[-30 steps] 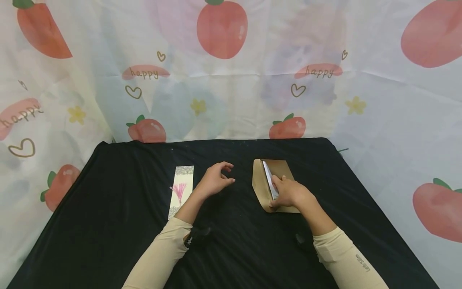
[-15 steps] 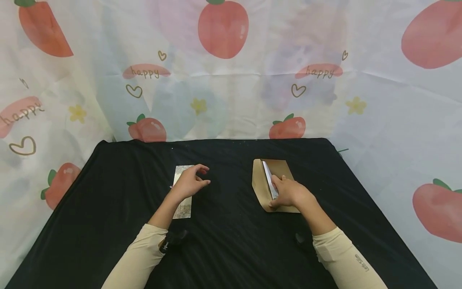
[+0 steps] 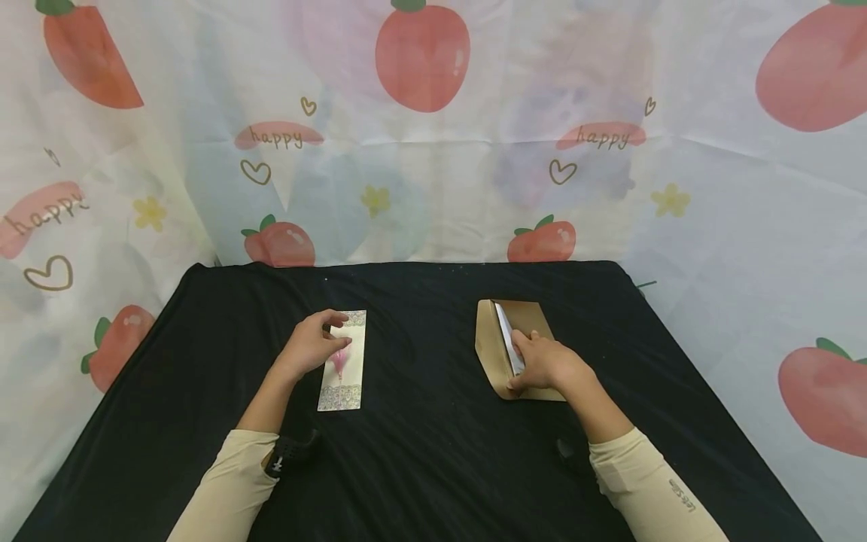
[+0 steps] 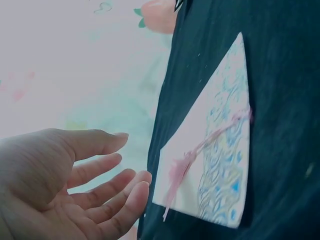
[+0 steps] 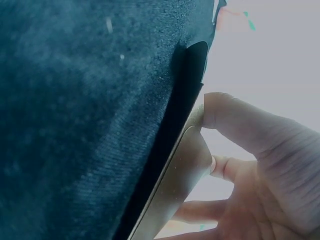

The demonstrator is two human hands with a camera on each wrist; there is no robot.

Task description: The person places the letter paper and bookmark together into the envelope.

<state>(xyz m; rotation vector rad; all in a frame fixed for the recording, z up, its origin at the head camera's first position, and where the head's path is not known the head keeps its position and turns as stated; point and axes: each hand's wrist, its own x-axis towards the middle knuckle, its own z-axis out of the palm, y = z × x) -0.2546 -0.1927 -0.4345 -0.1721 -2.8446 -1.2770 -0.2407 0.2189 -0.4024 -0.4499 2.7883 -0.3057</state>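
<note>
On the left of the black cloth lies a cream card (image 3: 349, 380) with silver lace-patterned bands and a pink tassel (image 3: 339, 363). My left hand (image 3: 313, 345) hovers over the card's left side, fingers loosely bent. In the left wrist view a gap shows between that hand (image 4: 85, 190) and the card (image 4: 222, 180); nothing is held. A brown paper envelope (image 3: 489, 348) lies on the right, its flap folded out and white paper (image 3: 504, 331) showing in the mouth. My right hand (image 3: 545, 363) grips the envelope at its mouth, thumb at the near edge.
Black cloth (image 3: 420, 452) covers the table, with bare cloth between card and envelope. A fruit-patterned curtain (image 3: 433, 188) hangs behind and at both sides. A black strap (image 3: 281, 455) sits on the left wrist.
My left hand has moved left, from the gap between card and envelope to above the card's left side. My right hand and the envelope have stayed in place.
</note>
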